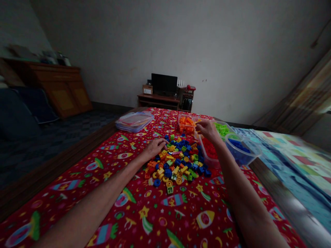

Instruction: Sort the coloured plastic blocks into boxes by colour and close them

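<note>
"One brick pile [178,161], nearest; and the left hand [156,147]?"
"At its far left edge, fingers curled."
"The right hand [208,130]?"
"Farther, over the clear boxes [212,162], fingertips close together. In this dimness I can't tell what either holds."

I've got a loose brick pile [178,160], mixed blue/yellow/orange/green, random poses, approx mid-view; wheel-type pcs [157,182] lie @ near edge. Clear open bins [212,163] sit upright just beyond & R of it: orange pcs [186,124] far L, red pcs [209,148] closest, lime pcs [222,130] behind red. Blue pcs [238,146] in round clear tub [243,159], furthest R.
</note>
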A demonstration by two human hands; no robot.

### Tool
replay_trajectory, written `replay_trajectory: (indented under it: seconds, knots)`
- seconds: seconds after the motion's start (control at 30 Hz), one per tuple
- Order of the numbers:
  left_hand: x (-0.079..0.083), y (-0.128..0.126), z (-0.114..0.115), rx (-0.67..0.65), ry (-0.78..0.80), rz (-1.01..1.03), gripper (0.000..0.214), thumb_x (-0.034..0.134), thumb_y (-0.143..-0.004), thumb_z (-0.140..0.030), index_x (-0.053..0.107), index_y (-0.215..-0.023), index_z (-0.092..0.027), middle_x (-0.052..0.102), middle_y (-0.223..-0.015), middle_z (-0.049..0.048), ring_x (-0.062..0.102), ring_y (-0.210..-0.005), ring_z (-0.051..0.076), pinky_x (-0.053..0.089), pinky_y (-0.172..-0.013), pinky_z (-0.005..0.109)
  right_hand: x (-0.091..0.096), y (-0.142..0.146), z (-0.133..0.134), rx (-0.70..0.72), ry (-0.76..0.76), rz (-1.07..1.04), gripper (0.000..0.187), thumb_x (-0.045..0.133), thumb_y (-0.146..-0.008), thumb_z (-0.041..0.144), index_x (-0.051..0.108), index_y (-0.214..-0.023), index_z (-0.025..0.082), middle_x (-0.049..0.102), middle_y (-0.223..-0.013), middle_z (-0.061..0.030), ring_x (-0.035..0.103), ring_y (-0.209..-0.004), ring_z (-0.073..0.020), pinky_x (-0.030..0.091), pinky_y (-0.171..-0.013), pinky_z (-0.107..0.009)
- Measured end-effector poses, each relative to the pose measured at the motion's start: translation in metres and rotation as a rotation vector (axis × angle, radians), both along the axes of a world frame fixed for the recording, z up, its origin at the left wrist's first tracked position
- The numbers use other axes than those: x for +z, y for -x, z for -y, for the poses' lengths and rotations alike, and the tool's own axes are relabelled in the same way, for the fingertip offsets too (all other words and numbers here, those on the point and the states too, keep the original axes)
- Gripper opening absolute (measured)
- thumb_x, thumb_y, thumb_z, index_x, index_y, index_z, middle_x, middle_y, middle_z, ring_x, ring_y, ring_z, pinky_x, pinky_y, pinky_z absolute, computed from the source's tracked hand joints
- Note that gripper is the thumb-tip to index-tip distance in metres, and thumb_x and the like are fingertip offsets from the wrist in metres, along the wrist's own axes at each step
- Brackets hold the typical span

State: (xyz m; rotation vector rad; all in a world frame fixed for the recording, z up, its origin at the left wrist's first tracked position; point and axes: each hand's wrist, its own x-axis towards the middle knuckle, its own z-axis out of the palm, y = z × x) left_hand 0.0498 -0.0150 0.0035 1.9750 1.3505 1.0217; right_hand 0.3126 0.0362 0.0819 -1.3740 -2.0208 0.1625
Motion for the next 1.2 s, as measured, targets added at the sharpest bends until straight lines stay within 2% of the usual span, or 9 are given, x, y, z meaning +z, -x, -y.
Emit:
replay_trajectory:
  seconds: [0.2,0.37,0.53,0.63,0.7,0.87,0.97,1.07,1.2]
  knots:
    - [0.000,0.000,0.001,-0.012,0.002,0.033,0.033,0.044,-0.081,-0.035,0.066,-0.091,-0.013,0.068,-0.067,0.0022,0.048,-0.050,0.011,0.034,-0.048,0.021,-0.009,0.048,0.037,0.247,-0.007,0.200,0.024,0.050,-0.077,0.012,0.072,-0.088,0.013,0.068,-0.075,-0.0055,0.057,-0.065,-0.0119,0.037,-0.060,-0.020]
    - [-0.001,0.003,0.000,-0.048,0.024,0.096,0.037,0.047,-0.081,-0.040,0.066,-0.097,-0.013,0.067,-0.069,0.0023,0.056,-0.059,0.014,0.041,-0.054,0.022,-0.023,0.076,0.057,0.410,0.009,0.424,0.021,0.050,-0.082,0.013,0.069,-0.091,0.013,0.068,-0.077,-0.0082,0.054,-0.063,-0.0110,0.031,-0.057,-0.021]
    - [0.015,0.026,0.000,-0.265,0.246,0.086,0.044,0.062,-0.074,-0.042,0.062,-0.111,-0.017,0.070,-0.096,0.0051,0.063,-0.089,0.019,0.047,-0.077,0.027,-0.039,0.085,0.057,0.490,0.024,0.522,0.023,0.047,-0.083,0.009,0.067,-0.096,0.012,0.067,-0.080,-0.0085,0.050,-0.061,-0.0099,0.028,-0.055,-0.022]
    - [0.027,0.043,-0.001,-0.411,0.393,0.039,0.050,0.069,-0.069,-0.039,0.060,-0.116,-0.022,0.067,-0.112,0.0056,0.061,-0.103,0.021,0.047,-0.084,0.029,-0.036,0.081,0.059,0.472,-0.001,0.489,0.017,0.050,-0.083,0.011,0.066,-0.089,0.011,0.064,-0.076,-0.0077,0.048,-0.060,-0.0102,0.029,-0.056,-0.022]
    - [0.031,0.048,-0.002,-0.441,0.404,-0.015,0.051,0.071,-0.065,-0.034,0.062,-0.114,-0.024,0.066,-0.115,0.0047,0.060,-0.105,0.021,0.047,-0.084,0.029,-0.032,0.077,0.061,0.413,-0.042,0.463,0.015,0.050,-0.084,0.015,0.065,-0.083,0.011,0.062,-0.071,-0.0070,0.045,-0.058,-0.0106,0.029,-0.056,-0.023]
    - [0.028,0.033,0.001,-0.377,0.212,-0.236,0.047,0.074,-0.056,-0.024,0.068,-0.102,-0.024,0.070,-0.100,0.0003,0.062,-0.090,0.020,0.047,-0.075,0.023,-0.024,0.072,0.066,0.375,-0.135,0.387,0.019,0.047,-0.085,0.019,0.064,-0.078,0.012,0.059,-0.066,-0.0050,0.043,-0.058,-0.0110,0.028,-0.057,-0.024]
    - [0.027,0.023,0.004,-0.300,0.134,-0.299,0.034,0.069,-0.062,-0.024,0.069,-0.096,-0.021,0.070,-0.089,-0.0005,0.062,-0.079,0.017,0.046,-0.069,0.021,-0.023,0.074,0.066,0.370,-0.132,0.397,0.021,0.047,-0.086,0.020,0.064,-0.078,0.012,0.057,-0.063,-0.0034,0.039,-0.054,-0.0096,0.025,-0.055,-0.024]
    - [0.028,0.022,0.006,-0.314,0.160,-0.305,0.024,0.061,-0.073,-0.031,0.070,-0.091,-0.019,0.070,-0.083,0.0007,0.061,-0.069,0.016,0.045,-0.063,0.022,-0.022,0.074,0.067,0.364,-0.118,0.426,0.020,0.047,-0.085,0.020,0.064,-0.079,0.012,0.057,-0.062,-0.0026,0.037,-0.052,-0.0089,0.023,-0.053,-0.024]
    - [0.022,0.030,-0.001,-0.342,0.131,-0.276,0.025,0.060,-0.075,-0.036,0.069,-0.090,-0.018,0.071,-0.086,0.0021,0.062,-0.076,0.017,0.046,-0.067,0.022,-0.020,0.072,0.067,0.344,-0.094,0.460,0.019,0.049,-0.086,0.019,0.065,-0.087,0.011,0.061,-0.069,-0.0057,0.044,-0.058,-0.0105,0.026,-0.056,-0.024]
